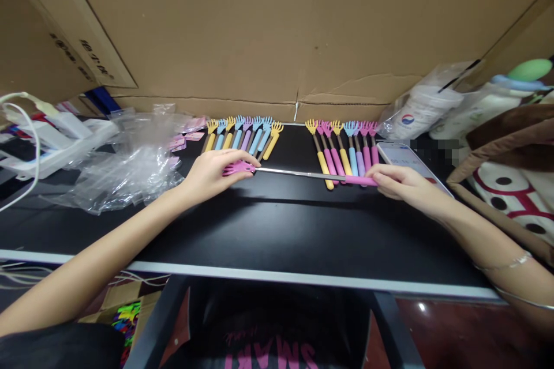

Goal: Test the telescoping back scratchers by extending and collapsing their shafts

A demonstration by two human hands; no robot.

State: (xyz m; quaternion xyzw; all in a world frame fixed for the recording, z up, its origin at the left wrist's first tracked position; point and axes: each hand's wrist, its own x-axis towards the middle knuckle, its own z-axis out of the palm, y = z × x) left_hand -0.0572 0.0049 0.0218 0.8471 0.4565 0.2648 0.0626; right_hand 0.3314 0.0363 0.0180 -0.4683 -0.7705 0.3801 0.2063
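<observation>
A pink telescopic back scratcher (298,173) lies stretched out sideways above the black table (277,230). My left hand (212,174) is closed on its pink claw head. Over at the other end, my right hand (400,183) grips its pink handle. Behind my left hand lies a row of several collapsed scratchers (242,135) in yellow, blue and purple. A second row of collapsed scratchers (344,147) in yellow, pink and blue lies behind the stretched rod, close to my right hand.
Clear plastic bags (130,161) are heaped at the left, beside a white power strip (56,138) with cables. A phone (407,160) lies by my right hand. Cardboard boxes (277,29) wall the back. A bagged cup (418,109) and soft toys (511,144) crowd the right.
</observation>
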